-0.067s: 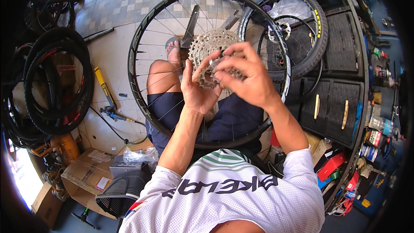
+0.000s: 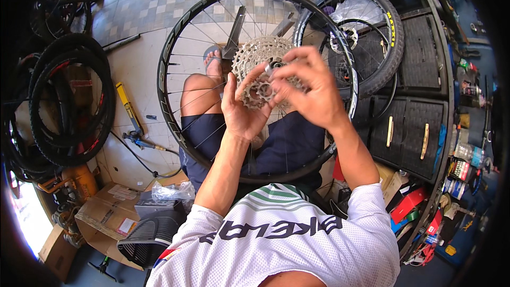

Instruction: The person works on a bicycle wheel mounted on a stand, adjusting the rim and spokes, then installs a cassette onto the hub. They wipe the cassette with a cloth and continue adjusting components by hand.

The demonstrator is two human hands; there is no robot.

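My left hand [image 2: 243,112] is palm up, with its fingers around small silver sprockets [image 2: 259,93]. My right hand [image 2: 313,93] is curled just to the right, smeared by motion. Between its fingers shows the toothed edge of another sprocket [image 2: 297,82], mostly hidden. Right behind both hands is the large silver cassette [image 2: 256,52], mounted at the middle of a black spoked wheel [image 2: 166,69]. The dark round end of the hub [image 2: 275,65] shows between my hands. The wheel lies across my legs without a tyre.
Several black tyres [image 2: 98,122] hang at the left. A yellow-handled tool [image 2: 127,106] and an air hose [image 2: 139,141] lie on the floor. Cardboard boxes [image 2: 101,212] stand at the lower left. Another wheel with a tyre [image 2: 390,48] leans against black drawers [image 2: 409,133] at the right.
My right hand has shifted slightly up and right, uncovering more of the sprockets in my left hand and the hub end. My left hand has hardly moved.
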